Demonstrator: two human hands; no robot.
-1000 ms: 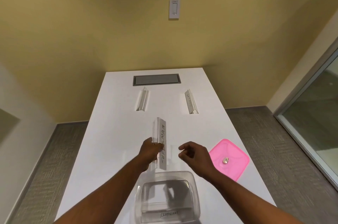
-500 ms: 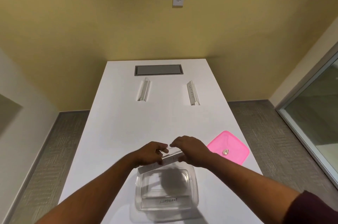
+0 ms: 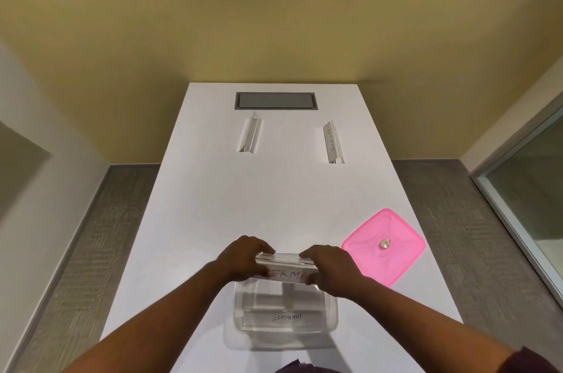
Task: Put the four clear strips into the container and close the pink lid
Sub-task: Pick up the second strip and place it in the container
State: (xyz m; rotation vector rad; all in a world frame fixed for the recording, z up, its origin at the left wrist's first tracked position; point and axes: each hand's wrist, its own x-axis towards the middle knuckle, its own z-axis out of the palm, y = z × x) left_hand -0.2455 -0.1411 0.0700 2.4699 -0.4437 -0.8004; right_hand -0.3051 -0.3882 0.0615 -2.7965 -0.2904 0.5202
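Nearest the viewer, a clear container point(image 3: 285, 308) sits open on the white bench point(image 3: 213, 205); 1 strip marked ELEPHANT point(image 3: 286, 317) already lies inside. Above its far rim, the left hand point(image 3: 243, 260) and right hand point(image 3: 330, 269) each pinch 1 end of a second clear strip point(image 3: 285, 269), held level, likely so it drops in flat. The pink lid point(image 3: 384, 246) waits just right. 2 more strips, the far left strip point(image 3: 249, 136) and far right strip point(image 3: 332, 142), lie well beyond.

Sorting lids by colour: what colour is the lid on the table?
Pink lid, clearest in the head view.
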